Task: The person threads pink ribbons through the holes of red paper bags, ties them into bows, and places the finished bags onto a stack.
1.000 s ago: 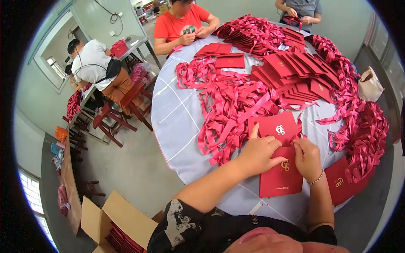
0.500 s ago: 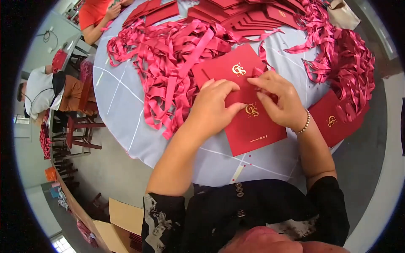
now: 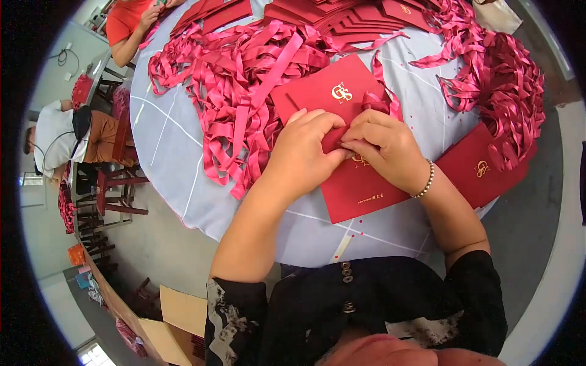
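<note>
A flat red paper bag (image 3: 366, 194) with gold lettering lies in front of me, overlapping another red bag (image 3: 326, 85) with a gold logo. My left hand (image 3: 308, 149) is closed on the upper edge of the nearer bag, its thumb on the front and its fingers curled behind. Beside it, my right hand (image 3: 387, 149) pinches a pink-red ribbon (image 3: 390, 107) against that edge, fingertips almost meeting the left thumb. Part of the ribbon loops out above the right hand. The ribbon's end and the nearer bag's logo are mostly hidden by my fingers.
Loose ribbons (image 3: 238, 91) are heaped at the left, and another ribbon bundle (image 3: 506, 91) hangs at the right over more red bags (image 3: 482, 165). Stacked red bags (image 3: 348, 18) lie at the back. Two other people sit at left; a cardboard box (image 3: 183, 308) stands on the floor.
My right hand has moved left and in toward the left thumb, its fingers closing into a pinch. More of the ribbon now shows above it. The left hand stays on the bag's edge.
</note>
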The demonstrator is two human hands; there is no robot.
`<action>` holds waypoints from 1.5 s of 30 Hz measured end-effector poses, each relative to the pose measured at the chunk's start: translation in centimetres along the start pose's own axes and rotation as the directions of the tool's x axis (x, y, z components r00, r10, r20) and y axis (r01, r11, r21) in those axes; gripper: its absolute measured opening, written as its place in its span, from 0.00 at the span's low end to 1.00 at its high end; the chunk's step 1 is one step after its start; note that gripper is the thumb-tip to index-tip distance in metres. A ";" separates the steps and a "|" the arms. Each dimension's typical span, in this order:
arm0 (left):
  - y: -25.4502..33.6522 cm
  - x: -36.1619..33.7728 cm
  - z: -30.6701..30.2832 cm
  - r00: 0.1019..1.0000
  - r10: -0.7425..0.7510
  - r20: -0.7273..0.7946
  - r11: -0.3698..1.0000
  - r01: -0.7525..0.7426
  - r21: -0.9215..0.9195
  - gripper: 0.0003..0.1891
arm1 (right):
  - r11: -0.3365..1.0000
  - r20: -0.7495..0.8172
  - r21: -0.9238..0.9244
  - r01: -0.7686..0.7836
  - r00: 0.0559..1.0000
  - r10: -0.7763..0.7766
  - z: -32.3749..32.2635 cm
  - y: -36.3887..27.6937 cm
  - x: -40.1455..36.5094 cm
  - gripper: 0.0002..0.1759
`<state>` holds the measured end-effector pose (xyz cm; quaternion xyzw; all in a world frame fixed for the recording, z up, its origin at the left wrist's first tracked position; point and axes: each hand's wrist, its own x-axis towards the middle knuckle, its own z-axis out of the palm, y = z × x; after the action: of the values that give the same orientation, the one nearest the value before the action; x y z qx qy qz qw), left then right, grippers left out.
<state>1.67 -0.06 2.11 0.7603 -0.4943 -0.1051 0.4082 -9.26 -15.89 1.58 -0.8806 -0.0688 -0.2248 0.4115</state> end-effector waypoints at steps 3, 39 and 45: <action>0.1 -0.2 0.3 0.999 0.006 -0.035 0.999 -0.004 0.051 0.17 | 0.999 0.022 0.039 -0.034 0.999 0.033 0.3 -0.2 0.0 0.04; 2.1 -1.6 0.2 0.991 0.128 -0.045 0.991 -0.126 0.047 0.22 | 0.970 -0.061 -0.234 0.059 0.995 -0.075 -0.5 -2.9 -0.1 0.08; 2.4 -1.7 0.3 0.981 0.147 -0.129 0.988 -0.140 0.062 0.23 | 0.939 -0.100 -0.338 0.064 0.990 -0.104 -1.2 -4.2 0.8 0.17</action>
<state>-0.95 0.75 3.26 0.7385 -0.5220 -0.0112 0.4266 -10.31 -14.11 5.56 -0.9192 -0.0430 -0.3016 0.2496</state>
